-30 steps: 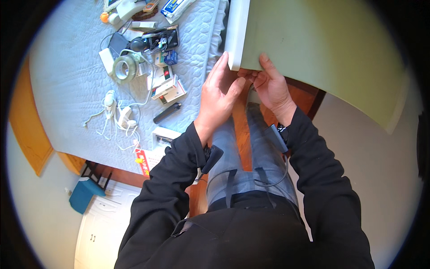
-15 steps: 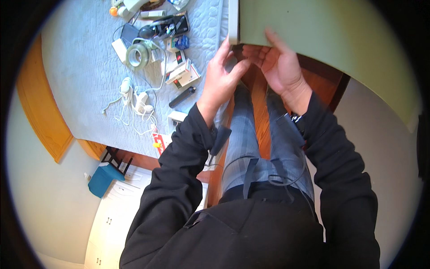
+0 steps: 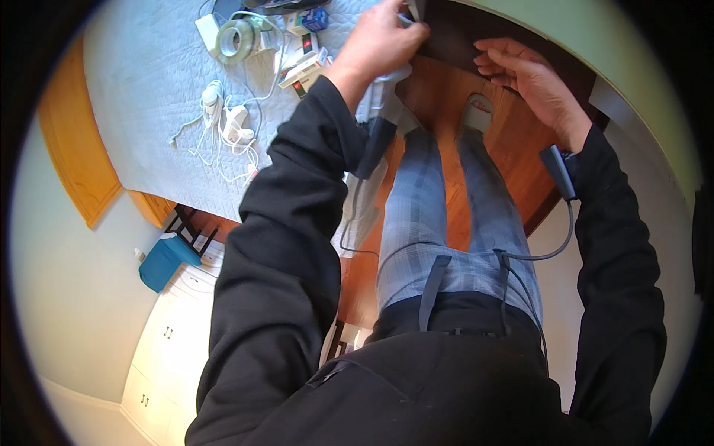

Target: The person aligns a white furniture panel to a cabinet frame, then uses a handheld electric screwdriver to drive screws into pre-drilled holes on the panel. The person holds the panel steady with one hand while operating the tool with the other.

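At the top centre my left hand [image 3: 379, 43] is closed, thumb bent, around the narrow pale edge of a panel [image 3: 417, 9]; most of that panel lies beyond the picture's upper rim. My right hand [image 3: 529, 80] hovers further right over the wooden floor, fingers loosely curled and apart, with nothing in them. It is nearest to a dark brown surface [image 3: 465, 33] running below a pale green surface [image 3: 587, 37]. Straps with small dark devices sit at both wrists, and a cable leads from the right one [image 3: 558, 171].
Left of me is a bed with a light blue quilted cover [image 3: 141, 111]. On it lie a tape roll [image 3: 235, 41], small boxes [image 3: 305, 68] and tangled white cables with plugs [image 3: 223, 126]. A teal-covered seat [image 3: 169, 262] stands by white cabinets [image 3: 178, 327]. My slippered foot [image 3: 478, 111] rests on the wooden floor [image 3: 439, 82].
The hands have separated: the left has moved up and gripped the panel edge, the right has moved right. The pale green surface has shifted up and right, showing more dark brown and floor.
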Available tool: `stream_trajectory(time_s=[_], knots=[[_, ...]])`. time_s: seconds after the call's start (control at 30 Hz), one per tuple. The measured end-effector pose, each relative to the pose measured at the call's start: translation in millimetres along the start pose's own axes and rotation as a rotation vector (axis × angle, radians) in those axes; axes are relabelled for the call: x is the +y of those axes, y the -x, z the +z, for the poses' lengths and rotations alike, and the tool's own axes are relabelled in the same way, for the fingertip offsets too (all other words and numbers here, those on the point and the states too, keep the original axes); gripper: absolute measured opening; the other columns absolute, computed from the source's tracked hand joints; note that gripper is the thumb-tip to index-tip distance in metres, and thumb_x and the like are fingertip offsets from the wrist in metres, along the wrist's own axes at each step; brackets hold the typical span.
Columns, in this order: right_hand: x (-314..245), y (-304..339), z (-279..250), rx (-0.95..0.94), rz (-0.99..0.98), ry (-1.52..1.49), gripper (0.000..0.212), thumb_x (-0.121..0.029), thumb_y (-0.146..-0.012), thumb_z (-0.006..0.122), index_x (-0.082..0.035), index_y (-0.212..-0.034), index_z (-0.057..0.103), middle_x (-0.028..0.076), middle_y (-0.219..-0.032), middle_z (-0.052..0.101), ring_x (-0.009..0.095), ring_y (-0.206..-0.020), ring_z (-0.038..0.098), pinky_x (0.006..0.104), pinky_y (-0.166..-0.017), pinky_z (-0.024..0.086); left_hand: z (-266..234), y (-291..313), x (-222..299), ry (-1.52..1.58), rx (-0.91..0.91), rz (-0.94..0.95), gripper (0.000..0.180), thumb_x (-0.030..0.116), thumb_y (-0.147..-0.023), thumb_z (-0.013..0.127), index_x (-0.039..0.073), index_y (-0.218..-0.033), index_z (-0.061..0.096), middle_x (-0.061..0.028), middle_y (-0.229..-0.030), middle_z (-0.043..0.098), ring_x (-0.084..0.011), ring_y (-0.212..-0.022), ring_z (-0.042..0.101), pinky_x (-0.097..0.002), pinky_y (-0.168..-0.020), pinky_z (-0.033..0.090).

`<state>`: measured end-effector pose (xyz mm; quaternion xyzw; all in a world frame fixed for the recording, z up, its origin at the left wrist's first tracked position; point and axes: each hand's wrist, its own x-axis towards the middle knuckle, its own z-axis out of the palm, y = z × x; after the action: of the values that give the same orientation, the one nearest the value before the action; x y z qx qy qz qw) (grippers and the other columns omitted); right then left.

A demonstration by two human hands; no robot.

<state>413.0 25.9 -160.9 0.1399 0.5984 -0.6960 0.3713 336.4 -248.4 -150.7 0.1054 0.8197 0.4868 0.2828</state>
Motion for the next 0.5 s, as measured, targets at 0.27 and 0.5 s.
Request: stream_trajectory(time_s=[0.27,0.5], knots=[[108.0,62.5,4.6,0.308,0.167,-0.020,0.033,-0.037,-0.104,0.064,-0.013,-0.126,0.070,0.000,-0.110,0.072,0.012,-0.106,0.066,0.0296,-0.095,0.047,9.4,-34.1,-41.2,-0.417,0.091,0.016,0.046,0.032,-0.095,0.068,0.005,-0.132,0.068,-0.0196,-0.121,0.074,-0.0344,-0.111,0.072,-0.0397,-0.097,0.056],[249.1,125.0,42.8,0.403,0.230,-0.217,0.025,-0.026,-0.104,0.065,-0.008,-0.120,0.070,0.001,-0.107,0.071,0.012,-0.101,0.066,0.0258,-0.089,0.051,16.0,-42.0,-81.5,-0.298,-0.016,0.018,0.059,0.039,-0.098,0.067,-0.001,-0.140,0.057,-0.0230,-0.117,0.075,-0.0314,-0.105,0.074,-0.0371,-0.091,0.057]])
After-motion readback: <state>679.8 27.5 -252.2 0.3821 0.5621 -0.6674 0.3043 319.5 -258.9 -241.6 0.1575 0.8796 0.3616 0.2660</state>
